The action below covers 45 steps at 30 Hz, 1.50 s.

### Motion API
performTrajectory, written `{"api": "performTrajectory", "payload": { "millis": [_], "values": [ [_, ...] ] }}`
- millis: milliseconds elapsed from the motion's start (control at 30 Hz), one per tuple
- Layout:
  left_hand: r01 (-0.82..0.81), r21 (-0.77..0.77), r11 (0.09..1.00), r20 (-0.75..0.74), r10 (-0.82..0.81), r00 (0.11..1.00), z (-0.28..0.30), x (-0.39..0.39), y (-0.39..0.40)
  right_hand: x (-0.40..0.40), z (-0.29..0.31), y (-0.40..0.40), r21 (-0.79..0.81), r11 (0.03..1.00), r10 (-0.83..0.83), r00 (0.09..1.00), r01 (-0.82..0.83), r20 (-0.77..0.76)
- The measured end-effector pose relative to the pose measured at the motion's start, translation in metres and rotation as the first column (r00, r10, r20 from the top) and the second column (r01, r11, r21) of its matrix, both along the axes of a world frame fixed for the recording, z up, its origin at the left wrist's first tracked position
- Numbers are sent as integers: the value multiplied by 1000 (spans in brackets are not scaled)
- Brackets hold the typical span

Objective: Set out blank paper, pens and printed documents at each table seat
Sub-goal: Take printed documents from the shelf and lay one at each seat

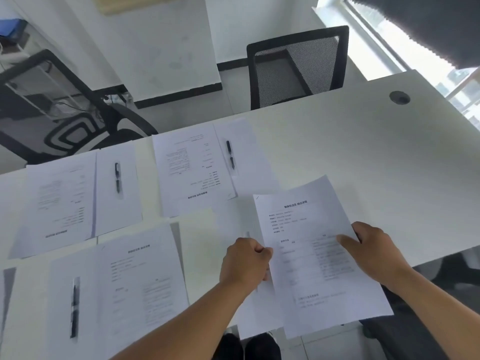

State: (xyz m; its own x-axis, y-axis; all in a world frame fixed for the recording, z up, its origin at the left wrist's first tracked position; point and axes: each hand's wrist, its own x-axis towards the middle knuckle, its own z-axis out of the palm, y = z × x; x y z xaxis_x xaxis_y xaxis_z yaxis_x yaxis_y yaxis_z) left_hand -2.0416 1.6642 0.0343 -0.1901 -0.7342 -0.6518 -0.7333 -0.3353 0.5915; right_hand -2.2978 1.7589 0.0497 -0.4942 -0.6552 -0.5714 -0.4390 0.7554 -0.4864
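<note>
Printed doc (pixel 311 245) pinched by L hand (pixel 245 261) & R hand (pixel 374 249); over table (pixel 363 157)

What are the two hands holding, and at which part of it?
Both grip the white printed document: the left hand pinches its left edge, the right hand its right edge, thumb on top.

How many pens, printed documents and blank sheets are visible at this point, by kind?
Pens: 3 (far left, far middle, near left)
Printed documents: 4 (far left, far middle, near left, one held in both hands)
Blank sheets: 3, one under each pen
Total: 10
</note>
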Motion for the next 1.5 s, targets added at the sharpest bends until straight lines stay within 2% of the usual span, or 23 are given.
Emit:
{"api": "performTrajectory", "payload": {
  "millis": [233,500,767,1200,1367,1500],
  "values": [
    [139,-73,988,187,-123,975,-23,-15,-5,-11,-24,-5,28,999,25,1000,-25,-11],
    [179,-72,981,273,-153,950,-45,-26,-5,-22,-61,-8,76,993,94,992,-88,-82],
    [184,-50,982,342,-156,927,-56,-31,-7,-18,-69,-9,101,985,158,972,-142,-172],
    [185,-51,981,336,-158,929,-44,-29,-5,-9,-64,-12,122,981,183,931,-152,-314],
    [192,-93,977,352,-148,924,-27,-15,-6,-5,-53,-12,190,971,208,904,-145,-374],
    [180,-142,973,355,-120,927,-4,0,-10,6,-37,-14,169,953,301,861,-253,-410]
  ]
}}
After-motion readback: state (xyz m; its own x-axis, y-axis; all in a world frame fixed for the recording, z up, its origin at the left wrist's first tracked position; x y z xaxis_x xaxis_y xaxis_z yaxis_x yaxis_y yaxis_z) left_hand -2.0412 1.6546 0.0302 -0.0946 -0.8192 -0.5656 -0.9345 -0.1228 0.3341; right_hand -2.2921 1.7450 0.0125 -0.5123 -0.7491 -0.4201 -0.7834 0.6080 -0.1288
